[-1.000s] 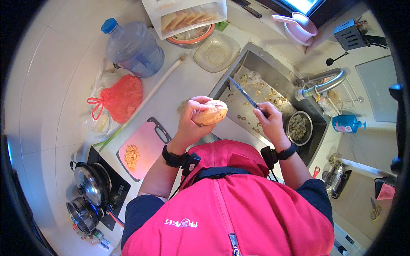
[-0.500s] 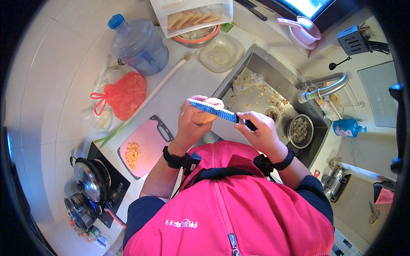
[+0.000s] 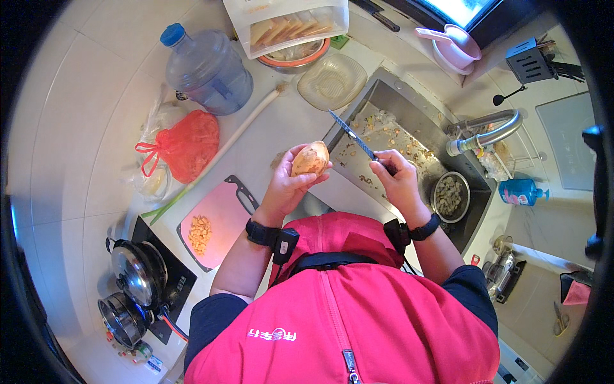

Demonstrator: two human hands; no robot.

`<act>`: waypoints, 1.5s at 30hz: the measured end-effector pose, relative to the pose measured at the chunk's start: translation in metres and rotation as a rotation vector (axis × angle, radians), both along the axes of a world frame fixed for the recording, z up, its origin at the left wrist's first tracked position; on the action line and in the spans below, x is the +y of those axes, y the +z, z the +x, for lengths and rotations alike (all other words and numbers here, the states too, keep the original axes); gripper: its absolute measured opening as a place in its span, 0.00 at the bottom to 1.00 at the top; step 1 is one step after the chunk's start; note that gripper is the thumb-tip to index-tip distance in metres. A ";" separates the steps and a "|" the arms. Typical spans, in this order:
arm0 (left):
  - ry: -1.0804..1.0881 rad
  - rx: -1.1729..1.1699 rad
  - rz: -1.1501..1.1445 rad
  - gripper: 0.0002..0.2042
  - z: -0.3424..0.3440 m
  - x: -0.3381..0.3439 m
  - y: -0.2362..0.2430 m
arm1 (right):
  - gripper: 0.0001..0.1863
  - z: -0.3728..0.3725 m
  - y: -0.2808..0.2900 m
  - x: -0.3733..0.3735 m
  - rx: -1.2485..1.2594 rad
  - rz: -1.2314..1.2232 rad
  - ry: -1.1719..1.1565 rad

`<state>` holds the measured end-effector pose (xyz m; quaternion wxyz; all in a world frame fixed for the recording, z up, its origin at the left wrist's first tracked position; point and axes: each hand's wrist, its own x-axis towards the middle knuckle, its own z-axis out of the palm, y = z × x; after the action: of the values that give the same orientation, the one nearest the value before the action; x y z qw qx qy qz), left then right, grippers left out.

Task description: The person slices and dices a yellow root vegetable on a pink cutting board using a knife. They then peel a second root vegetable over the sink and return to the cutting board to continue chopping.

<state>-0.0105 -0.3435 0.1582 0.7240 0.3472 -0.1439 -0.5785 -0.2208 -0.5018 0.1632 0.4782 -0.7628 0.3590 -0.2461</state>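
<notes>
My left hand (image 3: 286, 182) is closed round a partly peeled potato (image 3: 311, 160), pale orange with brown patches of skin, held up between the counter and the sink. In my right hand (image 3: 398, 179) is a dark knife (image 3: 353, 135) with a ridged blade, its tip pointing up and left over the sink's edge. Blade and potato are apart. The fingers hide most of the handle. Peelings (image 3: 409, 136) lie scattered in the sink (image 3: 430, 105). A metal bowl (image 3: 467, 194) of greyish lumps sits at its near right.
Left of me, orange diced pieces (image 3: 199, 234) lie on a pink cutting board (image 3: 224, 205). A leek (image 3: 236, 134), a red plastic bag (image 3: 188, 144), a big water jug (image 3: 211, 70) and a clear dish (image 3: 332, 82) stand beyond. Pots (image 3: 134, 272) are at lower left, the faucet (image 3: 489, 131) at right.
The knife has come away from the potato; its blade has swung up and right. My left hand has turned the potato so more of its surface shows.
</notes>
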 end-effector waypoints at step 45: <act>0.142 -0.585 0.069 0.34 -0.004 -0.004 0.008 | 0.13 -0.006 0.024 0.002 0.054 -0.306 0.041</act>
<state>-0.0147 -0.3480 0.1663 0.6780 0.5329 -0.3020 -0.4063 -0.2265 -0.4999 0.1871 0.3514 -0.8403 0.3145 -0.2673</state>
